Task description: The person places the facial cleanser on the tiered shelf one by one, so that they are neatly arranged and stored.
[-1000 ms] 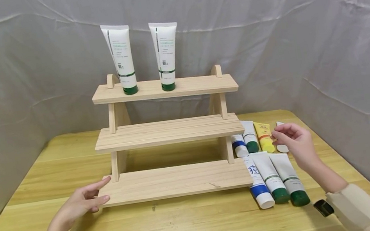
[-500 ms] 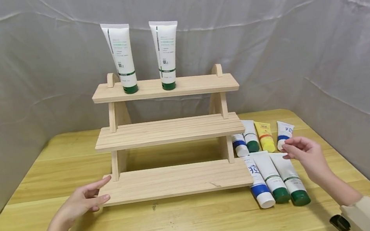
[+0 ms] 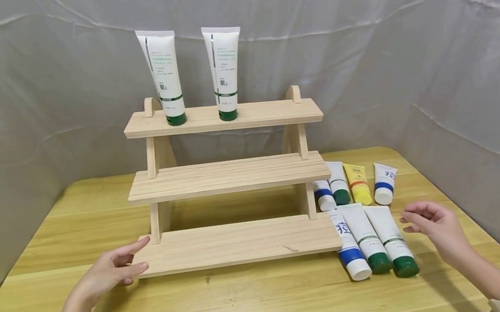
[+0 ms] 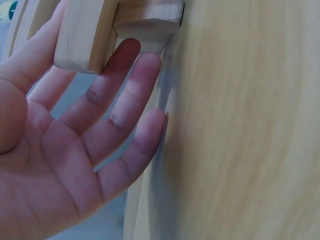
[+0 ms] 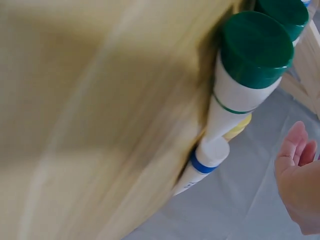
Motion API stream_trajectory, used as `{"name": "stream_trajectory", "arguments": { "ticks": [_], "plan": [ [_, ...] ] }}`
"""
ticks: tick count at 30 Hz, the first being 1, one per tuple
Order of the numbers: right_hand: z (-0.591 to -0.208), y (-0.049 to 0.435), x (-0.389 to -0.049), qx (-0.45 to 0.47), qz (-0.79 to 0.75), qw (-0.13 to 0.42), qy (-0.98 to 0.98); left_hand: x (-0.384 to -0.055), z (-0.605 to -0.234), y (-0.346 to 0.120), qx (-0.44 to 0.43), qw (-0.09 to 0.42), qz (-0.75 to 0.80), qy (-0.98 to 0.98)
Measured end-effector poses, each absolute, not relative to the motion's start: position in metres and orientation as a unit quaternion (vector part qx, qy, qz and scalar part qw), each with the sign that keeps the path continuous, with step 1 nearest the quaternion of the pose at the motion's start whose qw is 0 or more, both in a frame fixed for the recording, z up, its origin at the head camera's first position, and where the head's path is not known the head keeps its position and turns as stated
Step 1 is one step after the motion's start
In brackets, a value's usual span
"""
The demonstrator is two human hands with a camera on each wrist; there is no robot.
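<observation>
A pale, smooth-planed wooden rack (image 3: 229,176) rises in three stepped boards, its grain fine and matte; the far top one bears two upright white tubes (image 3: 225,69), round at their green caps and flattened to a broad crimped edge above. The left hand (image 3: 108,272), fingers extended and parted, rests its index finger and thumb at the left end of the near board, gripping nothing. The right hand (image 3: 437,228) hangs just right of a near row of three lying tubes (image 3: 388,235), apart from them, with fingers loosely bent, the gap to the thumb narrow, and nothing held. Beyond that row, at the far right, lie a soft yellow tube (image 3: 358,183) and a small blue-banded tube (image 3: 384,183) on the glossy, streaky wooden table (image 3: 252,305). Wrinkled grey cloth (image 3: 338,69) hangs behind.

The left wrist view alone shows the open palm and a thick, square-edged wooden end beside the fingers; the right wrist view alone shows the flat, shiny disc of a green cap (image 5: 257,45).
</observation>
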State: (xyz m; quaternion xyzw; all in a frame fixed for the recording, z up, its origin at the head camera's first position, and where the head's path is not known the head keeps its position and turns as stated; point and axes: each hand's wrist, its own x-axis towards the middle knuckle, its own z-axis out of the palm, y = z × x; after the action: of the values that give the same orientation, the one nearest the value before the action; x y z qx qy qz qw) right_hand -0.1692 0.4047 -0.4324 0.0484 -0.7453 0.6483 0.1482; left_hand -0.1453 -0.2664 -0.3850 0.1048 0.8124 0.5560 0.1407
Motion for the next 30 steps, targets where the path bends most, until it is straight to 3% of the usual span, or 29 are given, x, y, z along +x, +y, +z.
{"name": "stream_trajectory", "arguments": {
  "ticks": [12,22,30],
  "plan": [
    [-0.429,0.398,-0.143,0.025,0.615,0.096,-0.783,-0.145,-0.383,-0.265,0.108,0.140,0.555,0.813],
    [-0.382,0.363,-0.117,0.019,0.528,0.041,-0.848,-0.144,-0.384,-0.267,0.110,0.140,0.560,0.809],
    [-0.376,0.355,-0.118,0.019,0.479,-0.007,-0.877,-0.145,-0.385,-0.267,0.116,0.140,0.561,0.808]
  ]
}}
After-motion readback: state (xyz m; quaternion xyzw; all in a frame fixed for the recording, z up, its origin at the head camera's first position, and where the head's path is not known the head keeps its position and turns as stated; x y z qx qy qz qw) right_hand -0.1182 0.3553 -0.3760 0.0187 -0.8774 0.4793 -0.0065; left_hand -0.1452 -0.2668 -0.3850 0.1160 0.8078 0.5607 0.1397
